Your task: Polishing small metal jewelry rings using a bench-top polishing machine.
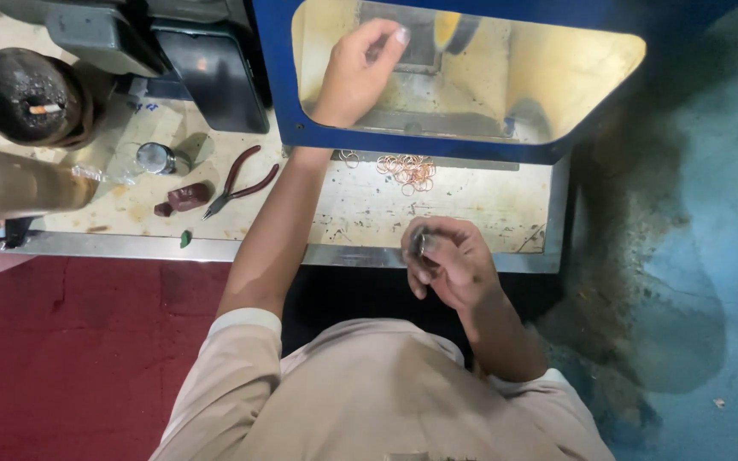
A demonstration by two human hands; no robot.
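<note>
Right hand (448, 260) clenched around a small dark metal piece (420, 243) at the bench edge, left hand (356, 72) pinched inside the lit blue cabinet (277, 77), its contents indiscernible, with loose copper rings (407, 169) lying between them on the worktop (471, 209).

Tabletop (471, 213): runs across the view ahead of the person; floor (711, 213) to its right.
Box (471, 77): stands on the tabletop's far right part, its opening facing the person.
Left hand (356, 72): reaches into the box opening, at its left side.
Right hand (450, 260): over the tabletop's near edge, right of the left forearm, closed on a small object (420, 243).
Rings (407, 169): heaped on the tabletop just before the box, between the two hands.
Pliers (241, 181): on the tabletop, left of the left forearm.
Tin (157, 158): left of the pliers.
Lump (188, 196): near side of the tin, just left of the pliers.
Dome (32, 94): far left corner, a cigarette (44, 108) lying on it.
</note>
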